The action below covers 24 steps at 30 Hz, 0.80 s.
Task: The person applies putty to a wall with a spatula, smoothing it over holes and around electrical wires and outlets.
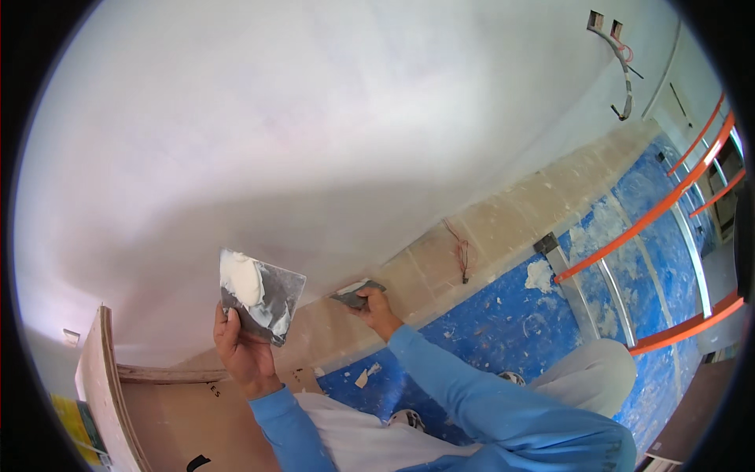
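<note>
My left hand [245,354] grips a square metal putty plate [277,289] by its lower left edge, its face tilted toward me. A thick lump of white putty [242,277] covers its upper left part, with a smaller smear near the lower right edge. To the right and a bit lower, my right hand [377,312] is closed around a wide grey putty knife [351,294]. White putty lies along the knife's far edge. Both tools are in front of the white wall [330,118], near its foot; whether the knife touches it I cannot tell.
An orange and metal ladder [602,299] lies or leans at the right over blue floor sheeting [503,315]. Brown covering [503,212] runs along the wall's foot with loose reddish wires [462,252]. Cables [625,79] hang from wall boxes. A wooden panel [110,385] stands lower left.
</note>
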Each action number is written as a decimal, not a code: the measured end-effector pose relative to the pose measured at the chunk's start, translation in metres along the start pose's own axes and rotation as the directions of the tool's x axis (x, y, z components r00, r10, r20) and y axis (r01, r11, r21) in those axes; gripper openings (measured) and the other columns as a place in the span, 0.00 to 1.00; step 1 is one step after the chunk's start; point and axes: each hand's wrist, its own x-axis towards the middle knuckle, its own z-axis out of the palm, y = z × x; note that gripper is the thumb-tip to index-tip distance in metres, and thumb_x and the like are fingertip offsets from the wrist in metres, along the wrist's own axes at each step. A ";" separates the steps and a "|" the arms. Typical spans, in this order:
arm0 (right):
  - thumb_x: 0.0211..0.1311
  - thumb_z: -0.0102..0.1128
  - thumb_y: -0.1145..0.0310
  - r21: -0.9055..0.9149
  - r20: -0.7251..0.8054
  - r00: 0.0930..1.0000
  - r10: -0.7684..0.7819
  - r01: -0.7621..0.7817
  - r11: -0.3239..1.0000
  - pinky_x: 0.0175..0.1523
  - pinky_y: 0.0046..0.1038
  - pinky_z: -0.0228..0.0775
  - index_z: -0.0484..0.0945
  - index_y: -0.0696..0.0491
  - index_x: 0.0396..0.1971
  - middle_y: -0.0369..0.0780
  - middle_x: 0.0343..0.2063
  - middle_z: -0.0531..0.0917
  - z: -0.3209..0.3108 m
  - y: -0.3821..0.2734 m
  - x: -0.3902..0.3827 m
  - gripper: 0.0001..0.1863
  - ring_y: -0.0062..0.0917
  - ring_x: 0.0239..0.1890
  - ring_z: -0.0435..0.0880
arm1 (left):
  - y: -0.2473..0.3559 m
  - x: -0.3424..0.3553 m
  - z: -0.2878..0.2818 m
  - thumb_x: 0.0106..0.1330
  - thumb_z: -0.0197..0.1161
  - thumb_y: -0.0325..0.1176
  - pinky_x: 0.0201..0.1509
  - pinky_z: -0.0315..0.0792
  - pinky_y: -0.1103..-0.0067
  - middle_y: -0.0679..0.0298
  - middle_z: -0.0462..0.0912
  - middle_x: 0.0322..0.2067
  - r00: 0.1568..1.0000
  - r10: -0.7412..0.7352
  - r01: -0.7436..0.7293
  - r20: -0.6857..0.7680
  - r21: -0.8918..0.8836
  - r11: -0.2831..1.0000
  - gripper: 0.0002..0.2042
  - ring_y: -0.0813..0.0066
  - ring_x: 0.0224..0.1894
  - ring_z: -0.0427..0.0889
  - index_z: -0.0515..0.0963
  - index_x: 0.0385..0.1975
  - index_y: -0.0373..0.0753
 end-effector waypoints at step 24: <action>0.64 0.42 0.80 0.469 -0.048 0.962 -0.270 0.260 0.844 0.52 0.48 0.80 0.68 0.72 0.40 0.56 0.38 0.76 0.079 -0.255 -0.082 0.11 0.44 0.36 0.78 | -0.024 -0.021 0.049 0.71 0.51 0.29 0.52 0.75 0.78 0.59 0.79 0.46 0.995 -0.010 0.005 0.098 0.052 0.999 0.14 0.74 0.48 0.80 0.69 0.52 0.30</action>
